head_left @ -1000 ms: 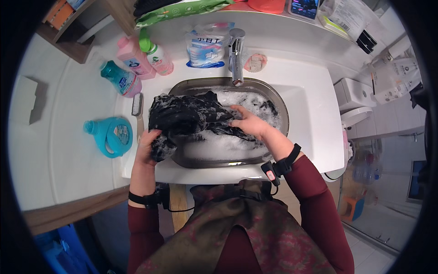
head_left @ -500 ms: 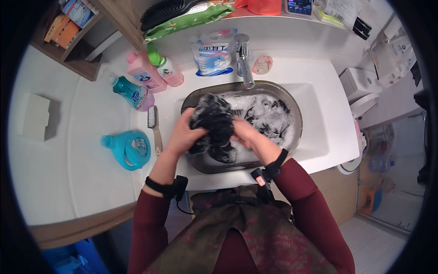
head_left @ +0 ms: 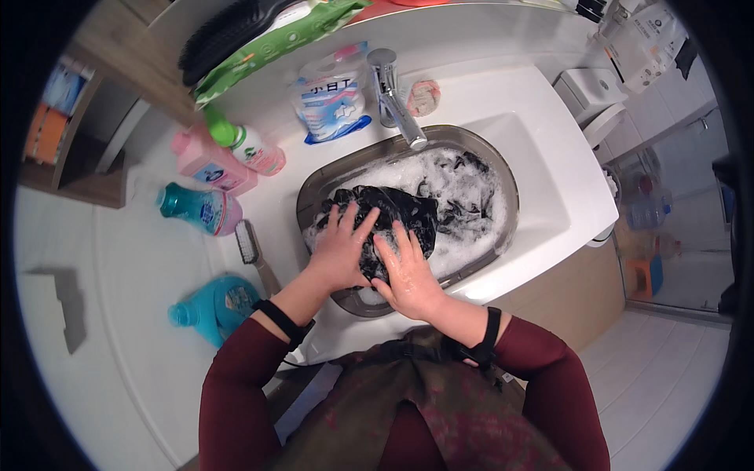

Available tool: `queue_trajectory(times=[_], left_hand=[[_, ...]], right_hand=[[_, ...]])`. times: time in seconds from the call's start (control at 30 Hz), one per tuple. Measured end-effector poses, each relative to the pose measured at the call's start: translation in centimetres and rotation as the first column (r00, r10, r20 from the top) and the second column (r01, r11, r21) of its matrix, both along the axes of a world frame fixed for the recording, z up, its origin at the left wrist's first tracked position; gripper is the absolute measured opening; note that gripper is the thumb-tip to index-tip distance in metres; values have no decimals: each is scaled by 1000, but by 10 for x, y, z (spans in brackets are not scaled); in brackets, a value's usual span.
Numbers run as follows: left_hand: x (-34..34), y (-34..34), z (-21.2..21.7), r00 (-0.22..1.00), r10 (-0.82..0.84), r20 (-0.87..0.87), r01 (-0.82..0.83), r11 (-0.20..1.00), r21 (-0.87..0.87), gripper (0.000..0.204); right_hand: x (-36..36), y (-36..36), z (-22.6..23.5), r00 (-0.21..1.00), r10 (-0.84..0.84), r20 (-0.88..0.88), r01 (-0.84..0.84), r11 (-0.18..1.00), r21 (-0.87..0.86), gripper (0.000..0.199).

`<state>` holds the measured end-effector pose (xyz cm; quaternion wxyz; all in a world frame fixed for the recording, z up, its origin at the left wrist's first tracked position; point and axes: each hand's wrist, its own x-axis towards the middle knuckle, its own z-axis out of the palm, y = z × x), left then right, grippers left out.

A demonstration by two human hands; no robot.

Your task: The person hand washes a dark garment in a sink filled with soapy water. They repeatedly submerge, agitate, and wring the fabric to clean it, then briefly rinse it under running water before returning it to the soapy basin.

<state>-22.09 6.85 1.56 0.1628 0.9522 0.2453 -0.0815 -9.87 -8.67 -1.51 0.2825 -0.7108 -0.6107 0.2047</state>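
A wet black cloth (head_left: 404, 212), flecked with foam, lies in the left part of a grey-brown oval basin (head_left: 318, 166). My left hand (head_left: 342, 247) rests on the cloth with fingers spread. Close beside it, my right hand (head_left: 410, 271) reaches over the cloth's near edge, fingers stretched out and apart. Neither hand is closed on anything. White suds (head_left: 463, 255) and more dark fabric (head_left: 467, 188) fill the basin's right side. Under the palms, part of the cloth is hidden.
The basin sits in a white sink (head_left: 542, 169) below a chrome faucet (head_left: 393, 98). Left of it lie a scrub brush (head_left: 250, 243), a blue jug (head_left: 216, 306), a teal-capped bottle (head_left: 200, 210), a pink bottle (head_left: 212, 163) and a green-topped bottle (head_left: 255, 151). Behind stands a white-and-blue pouch (head_left: 330, 102).
The bunched black cloth has come down from between my hands and spread out in the basin. Both hands have let go and opened flat over it. The view has shifted.
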Motion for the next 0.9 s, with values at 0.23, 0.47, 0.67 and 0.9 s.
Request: queue_trajectory(times=[0.23, 0.47, 0.67, 0.9], left_hand=[[84, 28, -30, 985, -127, -114, 119, 990, -70, 83], [158, 47, -60, 996, 82, -40, -83, 996, -18, 76], [132, 55, -42, 993, -51, -106, 29, 979, -201, 75], [30, 32, -18, 846, -413, 336, 353, 908, 228, 76]], right_hand=[[52, 31, -51, 959, -277, -50, 267, 952, -149, 71], [127, 69, -77, 876, -471, -101, 396, 824, -405, 74], [143, 49, -61, 723, -586, -366, 421, 794, -439, 116], [76, 9, -19, 846, -76, -528, 28, 995, -100, 114]])
